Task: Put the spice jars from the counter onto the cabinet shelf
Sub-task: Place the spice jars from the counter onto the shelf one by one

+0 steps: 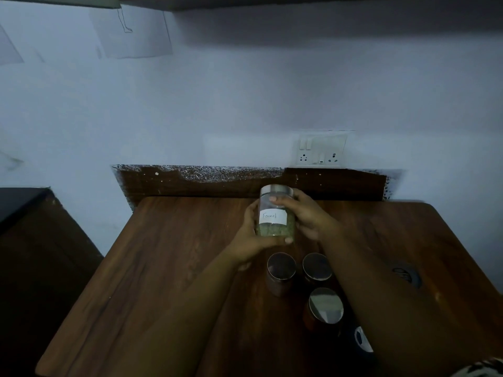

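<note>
Fennel jar [276, 212], clear with a silver lid and a white handwritten label, is lifted above the wooden counter [163, 268] near its back edge, and I hold it upright in both hands. My left hand [251, 235] wraps the jar's left side, thumb curled under its base. My right hand [303, 213] grips the right side, with one fingertip pressed on the front just below the lid. Green seeds fill the jar's lower half. Three more silver-lidded jars stand on the counter just below my hands: one [281, 270] at left, one [317, 266] beside it, one [325, 308] nearer me. On the pale wall behind sits a switch and socket plate [321, 149].
</note>
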A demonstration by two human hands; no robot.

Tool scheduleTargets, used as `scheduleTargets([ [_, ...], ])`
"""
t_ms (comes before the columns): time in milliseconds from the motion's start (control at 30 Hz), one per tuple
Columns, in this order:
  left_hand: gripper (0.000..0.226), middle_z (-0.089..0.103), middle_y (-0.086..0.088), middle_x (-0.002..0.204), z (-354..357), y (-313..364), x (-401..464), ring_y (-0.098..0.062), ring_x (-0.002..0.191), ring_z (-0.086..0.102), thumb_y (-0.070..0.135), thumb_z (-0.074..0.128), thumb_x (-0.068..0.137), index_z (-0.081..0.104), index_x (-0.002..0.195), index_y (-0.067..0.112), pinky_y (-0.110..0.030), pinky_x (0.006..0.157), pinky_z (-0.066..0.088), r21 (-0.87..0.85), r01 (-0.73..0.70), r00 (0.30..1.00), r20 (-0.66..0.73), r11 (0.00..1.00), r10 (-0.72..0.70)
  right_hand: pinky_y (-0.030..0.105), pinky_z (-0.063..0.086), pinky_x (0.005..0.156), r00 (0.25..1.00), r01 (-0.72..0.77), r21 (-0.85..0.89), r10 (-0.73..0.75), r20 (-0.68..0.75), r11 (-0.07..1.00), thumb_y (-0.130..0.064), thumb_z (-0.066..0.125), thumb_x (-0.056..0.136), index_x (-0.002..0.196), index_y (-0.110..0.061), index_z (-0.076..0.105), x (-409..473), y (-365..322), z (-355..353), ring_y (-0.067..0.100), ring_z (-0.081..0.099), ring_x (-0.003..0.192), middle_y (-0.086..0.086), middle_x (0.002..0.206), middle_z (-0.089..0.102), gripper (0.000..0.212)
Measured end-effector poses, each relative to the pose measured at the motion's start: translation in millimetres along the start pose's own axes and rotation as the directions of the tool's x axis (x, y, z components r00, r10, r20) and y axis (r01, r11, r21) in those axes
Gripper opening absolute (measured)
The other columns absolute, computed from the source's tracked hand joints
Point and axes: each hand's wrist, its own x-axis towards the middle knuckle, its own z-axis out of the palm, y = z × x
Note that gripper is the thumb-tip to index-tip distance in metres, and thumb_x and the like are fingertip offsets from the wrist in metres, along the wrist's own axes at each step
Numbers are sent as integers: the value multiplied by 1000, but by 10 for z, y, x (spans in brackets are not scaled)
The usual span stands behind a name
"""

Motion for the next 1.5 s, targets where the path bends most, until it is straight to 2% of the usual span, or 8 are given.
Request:
scheduleTargets([
  [133,116,49,-5,133,95,-25,-59,-24,116,61,-11,85,58,21,146,30,-41,85,58,21,-108,992,-61,994,109,48,50,96,996,-68,261,50,74,963,-35,79,74,145,-24,32,-31,10,-92,30,59,119,13,137,55,86],
  [233,119,48,-7,134,161,-28,-109,-23,120,57,3,91,51,24,144,33,-44,90,57,114,-158,977,-129,981,172,52,44,102,988,-71,294,27,151,953,-36,66,88,144,-18,38,-103,11,-121,33,54,125,15,138,55,65],
  [333,112,48,-8,134,224,12,-146,-19,117,60,-6,89,57,24,143,27,-39,87,58,158,-203,963,-144,966,226,55,44,102,991,-48,327,4,134,944,-34,58,94,140,-14,45,-162,10,-112,35,55,125,17,135,57,52],
  [567,117,48,-6,136,367,71,-191,-17,120,58,3,92,56,21,146,23,-43,94,55,287,-211,958,-128,934,256,54,48,98,995,7,321,-38,92,947,-36,62,91,135,-9,51,-303,-30,-178,33,61,116,17,130,61,52],
  [700,125,48,2,137,386,137,-253,1,117,56,1,89,62,8,153,30,-28,94,54,314,-173,983,-1,934,182,50,52,93,996,59,340,-79,43,939,-34,65,89,138,-8,47,-338,-50,-239,34,59,118,18,130,60,58],
  [967,116,49,1,136,332,174,-253,-11,117,56,8,90,63,19,152,33,-32,90,56,312,-184,972,-82,932,220,58,50,92,992,48,337,-84,93,940,-37,63,89,136,-7,49,-346,-114,-209,39,57,120,21,132,58,57],
  [1300,114,51,3,129,274,285,-265,-8,113,57,4,89,63,21,151,30,-24,84,56,304,-204,960,-126,931,251,61,48,92,986,24,276,-68,151,961,-40,62,89,136,-13,50,-368,-255,-90,38,57,120,19,133,58,55],
  [1500,106,52,5,130,250,622,-220,-8,114,58,-3,83,69,23,149,30,-29,88,56,253,-292,937,-117,922,329,46,56,81,925,82,101,-114,363,991,-1,69,74,135,-34,46,-481,-565,-103,31,63,114,8,127,63,73],
])
